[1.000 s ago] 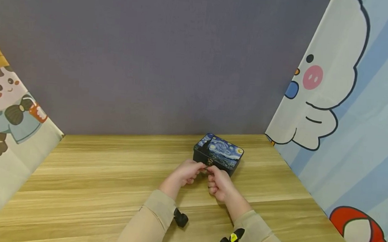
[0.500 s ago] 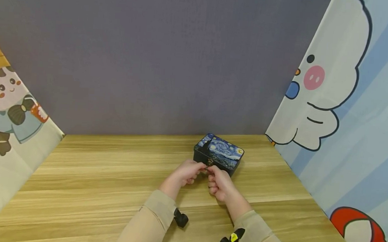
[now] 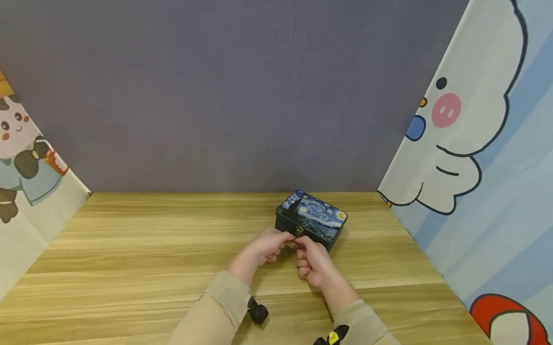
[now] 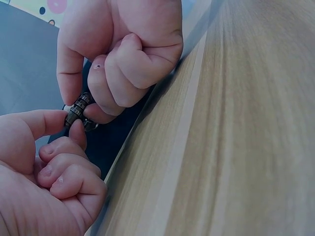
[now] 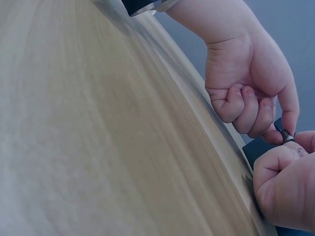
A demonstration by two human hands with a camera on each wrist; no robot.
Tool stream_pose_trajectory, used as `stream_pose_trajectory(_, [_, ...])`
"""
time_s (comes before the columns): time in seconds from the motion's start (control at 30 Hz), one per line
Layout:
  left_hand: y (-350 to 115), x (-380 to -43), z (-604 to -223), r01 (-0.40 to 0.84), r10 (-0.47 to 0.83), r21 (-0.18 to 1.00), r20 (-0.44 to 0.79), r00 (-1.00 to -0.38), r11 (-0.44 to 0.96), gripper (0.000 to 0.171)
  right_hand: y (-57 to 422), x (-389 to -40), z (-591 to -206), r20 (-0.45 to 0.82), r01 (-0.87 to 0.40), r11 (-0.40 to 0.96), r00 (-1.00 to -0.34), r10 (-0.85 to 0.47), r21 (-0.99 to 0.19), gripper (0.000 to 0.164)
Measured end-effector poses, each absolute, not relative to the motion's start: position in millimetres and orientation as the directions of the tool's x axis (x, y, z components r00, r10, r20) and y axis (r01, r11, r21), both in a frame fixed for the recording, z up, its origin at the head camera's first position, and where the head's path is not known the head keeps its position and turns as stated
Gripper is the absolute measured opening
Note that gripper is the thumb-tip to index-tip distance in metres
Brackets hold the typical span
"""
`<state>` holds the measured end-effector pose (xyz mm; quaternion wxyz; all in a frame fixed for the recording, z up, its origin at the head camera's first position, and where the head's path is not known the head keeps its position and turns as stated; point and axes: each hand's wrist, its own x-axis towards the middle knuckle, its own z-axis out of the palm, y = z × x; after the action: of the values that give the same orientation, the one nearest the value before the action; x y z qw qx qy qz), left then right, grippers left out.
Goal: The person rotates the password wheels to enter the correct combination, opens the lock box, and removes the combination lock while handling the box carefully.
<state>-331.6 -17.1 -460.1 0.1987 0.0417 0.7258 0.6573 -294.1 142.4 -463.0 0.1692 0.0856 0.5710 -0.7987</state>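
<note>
A dark box with a blue starry-night painting on its lid stands shut towards the back of the table, a small brass-coloured clasp on its front. At that clasp both hands meet over a small combination padlock with numbered dials. My left hand pinches one end of it between thumb and forefinger, the other fingers curled in. The right hand pinches the lock from the opposite side, its remaining fingers folded. Fingertips hide part of the padlock, and I cannot tell whether its shackle goes through the clasp.
The wood-grain table spreads out to the left and in front of the box. Behind it rises a grey panel. A printed cartoon curtain flanks the right side. Black wrist cameras hang under both sleeves.
</note>
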Motion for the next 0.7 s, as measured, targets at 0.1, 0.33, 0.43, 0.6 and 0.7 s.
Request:
stream_pose_trajectory(0.1, [-17.3, -331.7, -459.8, -0.196, 0.322, 0.971, -0.231, -0.918, 0.136, 0.028, 142.3, -294.2, -462.9, -0.334, 0.371, -0.289, -0.927, -0.171, -0.883, 0.017])
stream_pose_trajectory(0.33, [-18.4, -332.5, -460.0, -0.2, 0.324, 0.97, -0.234, -0.916, 0.136, 0.03, 142.5, -295.2, -464.3, -0.331, 0.37, -0.283, -0.927, -0.177, -0.885, 0.017])
stream_pose_trajectory(0.43, [-18.5, -333.3, -460.4, -0.204, 0.327, 0.97, -0.238, -0.914, 0.134, 0.03, 142.5, -295.7, -464.7, -0.333, 0.373, -0.281, -0.925, -0.181, -0.884, 0.017])
stream_pose_trajectory(0.6, [-18.5, -333.5, -460.2, -0.204, 0.326, 0.969, -0.239, -0.915, 0.138, 0.029, 142.5, -296.5, -464.9, -0.335, 0.374, -0.284, -0.925, -0.179, -0.883, 0.016])
stream_pose_trajectory(0.7, [-18.7, -333.6, -460.2, -0.205, 0.325, 0.969, -0.239, -0.915, 0.136, 0.028, 142.3, -296.7, -464.6, -0.336, 0.377, -0.284, -0.924, -0.185, -0.882, 0.016])
